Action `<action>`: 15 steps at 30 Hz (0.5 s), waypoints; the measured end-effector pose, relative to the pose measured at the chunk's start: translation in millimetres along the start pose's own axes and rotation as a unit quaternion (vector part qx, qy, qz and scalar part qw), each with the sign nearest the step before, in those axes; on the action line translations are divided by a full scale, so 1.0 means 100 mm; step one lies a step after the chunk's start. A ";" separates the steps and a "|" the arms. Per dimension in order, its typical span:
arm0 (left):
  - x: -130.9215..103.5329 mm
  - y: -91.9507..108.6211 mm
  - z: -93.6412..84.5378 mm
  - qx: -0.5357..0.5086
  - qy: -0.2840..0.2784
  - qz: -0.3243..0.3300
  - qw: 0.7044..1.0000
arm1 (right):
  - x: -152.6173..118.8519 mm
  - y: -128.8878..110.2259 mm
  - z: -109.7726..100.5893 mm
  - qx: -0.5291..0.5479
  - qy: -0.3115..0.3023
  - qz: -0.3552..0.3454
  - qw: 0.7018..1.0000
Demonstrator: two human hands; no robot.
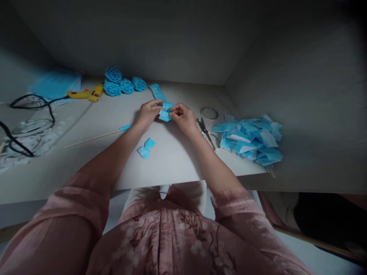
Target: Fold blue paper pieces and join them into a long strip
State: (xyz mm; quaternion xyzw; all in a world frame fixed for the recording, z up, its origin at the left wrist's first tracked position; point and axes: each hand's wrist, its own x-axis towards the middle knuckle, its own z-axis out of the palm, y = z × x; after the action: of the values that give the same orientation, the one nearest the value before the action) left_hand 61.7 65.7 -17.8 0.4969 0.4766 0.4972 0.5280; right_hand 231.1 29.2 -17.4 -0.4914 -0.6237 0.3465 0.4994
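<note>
Head view: L hand & R hand meet over the tabletop, approx. mid-way across. Grip, both sides: thumb & fingers pinch a small blue piece, L at its left edge, R at its right; exact fingertip contact is too small to tell. The piece sits between the hands, just in front of a blue strip; can't tell if the two touch.

For a clean fold, I'd judge: hold the L pinch steady as anchor, let R do the turning, edges lined up before pressing. Crease w/ the thumb, lightly; the cloth looks thin & prob. springs back if let go too soon. Use the two folded pieces nearer the body as ref. for shape, i.e. pointed at one end. Keep the forearms clear of these & of the stick w/ its blue tip, left of L forearm.

Also mind the scissors, lying near R forearm, blades pointing away from the body; the metal ring is just beyond. Loose blue pile is far right, glue gun far left beside four blue flowers.
</note>
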 end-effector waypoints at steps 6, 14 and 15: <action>-0.01 0.00 -0.01 -0.010 -0.028 0.006 1.000 | 0.02 0.04 -0.02 -0.034 0.012 0.020 0.999; -0.01 -0.01 -0.01 -0.030 -0.043 0.008 0.999 | 0.03 0.09 -0.03 -0.059 0.026 0.023 0.998; -0.01 -0.01 -0.01 -0.031 -0.045 0.008 0.998 | 0.03 0.09 -0.03 -0.064 0.028 0.022 0.997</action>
State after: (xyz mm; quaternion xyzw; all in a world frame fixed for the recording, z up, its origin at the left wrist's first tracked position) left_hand 60.9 65.0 -18.5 0.5061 0.4325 0.4934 0.5598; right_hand 235.9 34.2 -23.9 -0.5455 -0.6196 0.3030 0.4761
